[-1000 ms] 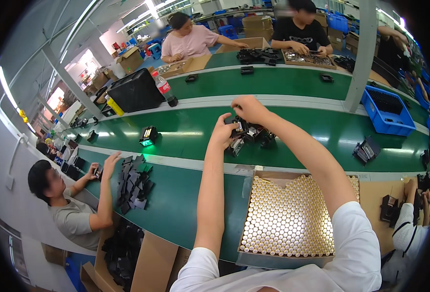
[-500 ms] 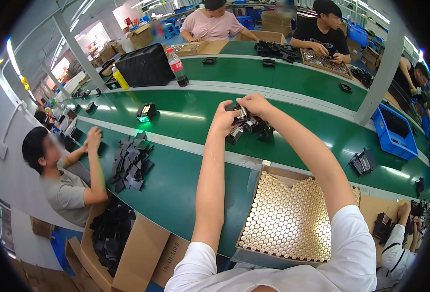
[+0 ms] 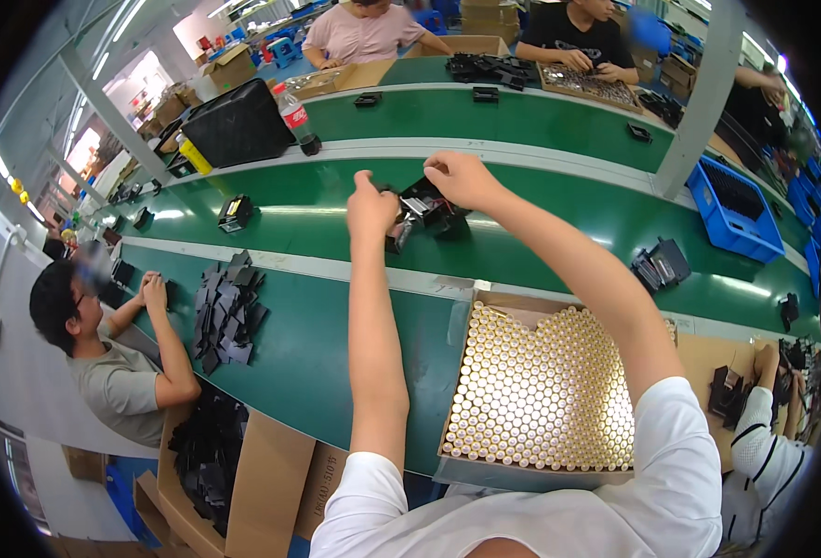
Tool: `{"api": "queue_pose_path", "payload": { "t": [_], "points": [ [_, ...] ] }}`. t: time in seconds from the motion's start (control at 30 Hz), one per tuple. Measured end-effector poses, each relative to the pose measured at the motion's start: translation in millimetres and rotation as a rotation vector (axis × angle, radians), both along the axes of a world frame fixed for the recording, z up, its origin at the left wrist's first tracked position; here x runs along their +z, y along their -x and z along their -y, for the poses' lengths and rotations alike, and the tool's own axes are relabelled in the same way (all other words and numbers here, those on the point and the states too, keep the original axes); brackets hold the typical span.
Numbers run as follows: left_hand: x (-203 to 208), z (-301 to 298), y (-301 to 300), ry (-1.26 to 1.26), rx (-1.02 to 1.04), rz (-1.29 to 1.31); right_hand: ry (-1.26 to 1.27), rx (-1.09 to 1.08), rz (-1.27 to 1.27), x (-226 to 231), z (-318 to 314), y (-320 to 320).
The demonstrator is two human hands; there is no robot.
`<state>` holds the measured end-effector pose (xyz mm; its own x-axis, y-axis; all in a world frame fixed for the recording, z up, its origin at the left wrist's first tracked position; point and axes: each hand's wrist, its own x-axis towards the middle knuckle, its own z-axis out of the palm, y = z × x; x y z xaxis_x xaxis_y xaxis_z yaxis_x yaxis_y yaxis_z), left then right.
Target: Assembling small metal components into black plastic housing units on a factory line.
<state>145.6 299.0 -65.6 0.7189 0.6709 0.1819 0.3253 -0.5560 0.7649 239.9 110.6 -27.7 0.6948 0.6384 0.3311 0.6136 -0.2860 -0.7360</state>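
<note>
A black plastic battery case (image 3: 420,206) with shiny metallic parts is on the green belt in front of me, beside other dark pieces that I cannot separate clearly. My left hand (image 3: 371,209) is at its left side, index finger raised and thumb apart, pointing toward the case. Its lower fingers are hidden. From the right, my right hand (image 3: 466,181) pinches the upper edge of the case between thumb and fingers. Close to my body, an open cardboard box (image 3: 457,409) holds batteries (image 3: 531,391) standing upright in tight rows, gold-coloured ends up.
Black flat pieces (image 3: 227,312) are heaped on the left; a carton (image 3: 276,474) below holds more. Another black case (image 3: 236,213) lies left on the belt, one (image 3: 662,265) right. A blue crate (image 3: 736,209) stands far right. Co-workers sit left, right and across.
My hands have spread slightly apart at the case, the left one's index finger now lifted. The view has shifted. The co-worker on the left has lowered their hands and brought them together.
</note>
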Motion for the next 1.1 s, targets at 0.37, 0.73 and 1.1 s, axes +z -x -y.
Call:
{"api": "queue_pose_path", "payload": {
  "t": [0.37, 0.73, 1.1],
  "points": [
    [41, 71, 15, -0.603, -0.410, -0.478, 0.205, 0.113, -0.042, 31, 117, 67],
    [34, 70, -12, -0.126, -0.330, -0.145, 0.740, 0.345, -0.083, 40, 159, 119],
    [-11, 78, -41, 1.048, -0.639, 0.237, 0.861, 0.362, -0.082, 24, 146, 133]
  ]
}}
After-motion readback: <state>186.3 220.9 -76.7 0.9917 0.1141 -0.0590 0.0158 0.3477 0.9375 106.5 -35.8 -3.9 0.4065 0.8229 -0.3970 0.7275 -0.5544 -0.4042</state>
